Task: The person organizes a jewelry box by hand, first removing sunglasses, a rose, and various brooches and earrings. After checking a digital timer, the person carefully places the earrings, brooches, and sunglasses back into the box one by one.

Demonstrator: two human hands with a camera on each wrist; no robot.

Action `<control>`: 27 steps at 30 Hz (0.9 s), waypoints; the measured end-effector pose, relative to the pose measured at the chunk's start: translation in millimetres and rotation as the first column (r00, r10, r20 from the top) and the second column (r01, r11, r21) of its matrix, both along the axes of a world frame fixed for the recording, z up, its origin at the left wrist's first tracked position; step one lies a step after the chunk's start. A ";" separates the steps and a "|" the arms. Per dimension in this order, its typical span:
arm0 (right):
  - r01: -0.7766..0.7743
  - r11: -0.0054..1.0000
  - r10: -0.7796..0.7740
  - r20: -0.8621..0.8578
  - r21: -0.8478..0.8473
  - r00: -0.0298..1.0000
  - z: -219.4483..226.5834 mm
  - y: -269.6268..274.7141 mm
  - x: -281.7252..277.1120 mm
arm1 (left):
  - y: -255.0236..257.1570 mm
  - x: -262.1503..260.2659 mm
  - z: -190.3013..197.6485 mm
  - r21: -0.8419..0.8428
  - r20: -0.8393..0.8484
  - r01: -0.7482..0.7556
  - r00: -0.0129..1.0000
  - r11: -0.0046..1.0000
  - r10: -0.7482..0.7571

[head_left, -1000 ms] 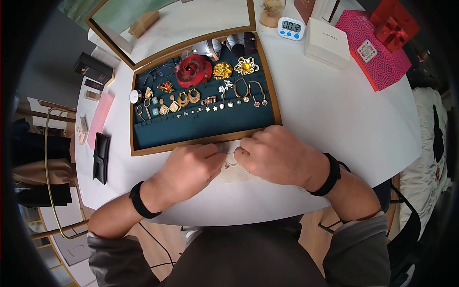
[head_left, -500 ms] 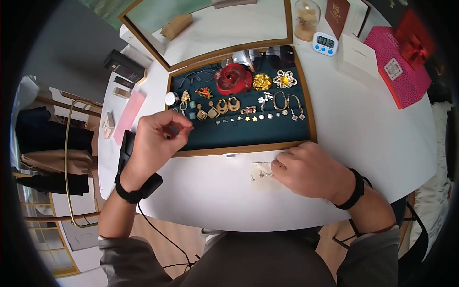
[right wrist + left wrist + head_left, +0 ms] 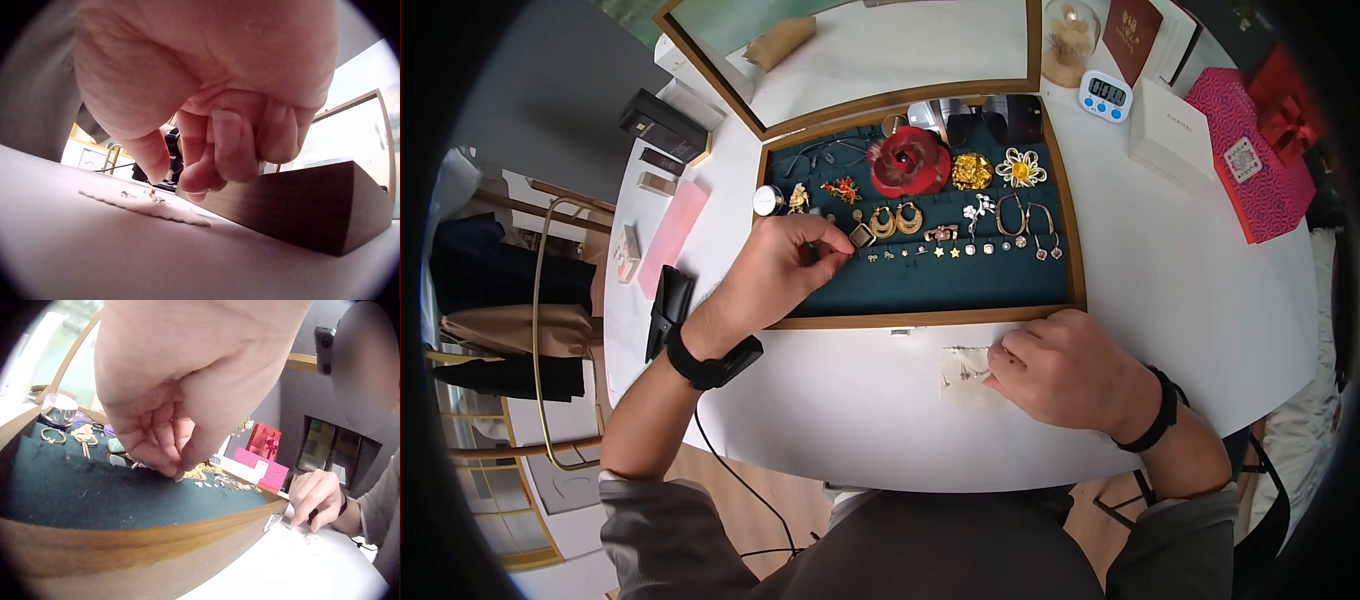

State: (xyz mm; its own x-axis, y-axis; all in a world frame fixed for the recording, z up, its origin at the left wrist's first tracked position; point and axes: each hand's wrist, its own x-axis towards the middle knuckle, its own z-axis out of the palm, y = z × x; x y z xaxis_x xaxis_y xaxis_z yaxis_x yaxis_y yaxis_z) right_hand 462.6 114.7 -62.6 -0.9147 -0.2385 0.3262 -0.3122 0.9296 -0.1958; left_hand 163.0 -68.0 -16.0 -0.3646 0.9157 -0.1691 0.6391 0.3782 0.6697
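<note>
My left hand (image 3: 785, 262) reaches over the left part of the jewelry box (image 3: 920, 320), thumb and forefinger pinched together at the dark green cushion (image 3: 81, 494). Its fingertips sit close to the row of tiny studs, beside a square gold-framed earring (image 3: 861, 235). What they pinch is a tiny earring, mostly hidden between them. At the front of the box, my right hand (image 3: 1065, 370) hovers low with loosely bent fingers, thumb apart from forefinger, holding nothing. It overlaps the right edge of a cream cloth piece (image 3: 960, 392) on which several small earrings (image 3: 156, 197) lie.
Gold hoops (image 3: 896, 220), a red flower brooch (image 3: 908, 160) and sunglasses (image 3: 1010, 118) fill the box; its mirrored lid (image 3: 900, 60) stands raised. A white timer (image 3: 1106, 95), white box (image 3: 1172, 135) and pink box (image 3: 1260, 185) are at right. A black case (image 3: 668, 310) lies left.
Both hands were together at the cloth piece. My left hand has left it, swung over to the left and come down at the cushion. The right hand stays by the cloth.
</note>
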 end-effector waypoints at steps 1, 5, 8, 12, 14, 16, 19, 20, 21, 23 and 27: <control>-0.001 1.000 0.001 -0.021 -0.005 1.000 -0.4 -0.1 -0.3 | 1.2 0.2 0.1 0.000 0.002 0.004 1.000 1.000 -0.004; -0.004 1.000 0.004 -0.018 -0.012 1.000 -0.6 -0.3 -0.5 | 3.2 -0.5 0.3 -0.058 -0.015 0.023 1.000 0.998 -0.024; -0.005 1.000 0.004 -0.019 -0.011 1.000 -1.2 -0.3 -0.4 | 3.6 -1.3 -3.5 -0.019 0.036 0.070 0.997 0.997 -0.069; -0.001 1.000 0.000 -0.043 -0.012 0.999 -1.4 -0.4 -0.5 | 4.0 -0.6 -8.5 0.006 0.025 0.061 0.998 0.998 -0.061; -0.002 1.000 0.002 -0.041 -0.013 0.999 -1.1 -0.4 -0.4 | 3.6 -0.5 -10.3 0.033 0.027 0.057 0.998 0.998 -0.058; -0.005 1.000 0.004 -0.030 -0.015 1.000 -1.1 -0.2 -0.3 | 3.7 0.4 -10.5 0.047 -0.056 0.080 0.995 0.996 -0.077; -0.010 1.000 0.010 -0.031 -0.001 0.999 -0.7 0.1 0.0 | 3.4 0.4 -11.4 0.057 -0.143 0.113 0.984 0.992 -0.104; -0.010 1.000 0.010 -0.031 -0.002 0.999 -1.1 0.2 0.0 | 3.2 1.0 -11.6 0.056 -0.143 0.113 0.984 0.992 -0.104; -0.013 1.000 0.013 -0.034 0.000 0.999 -1.6 0.3 0.0 | 3.1 2.0 -11.7 0.065 -0.105 0.080 0.992 0.995 -0.073; -0.017 1.000 0.017 -0.036 0.002 0.999 -2.1 0.4 0.0 | 3.0 2.7 -11.3 0.072 -0.067 0.047 0.997 0.996 -0.042; -0.015 1.000 0.016 -0.045 0.003 0.999 -2.7 0.1 -0.3 | 2.4 4.1 -7.8 0.055 -0.085 0.041 0.996 0.998 -0.037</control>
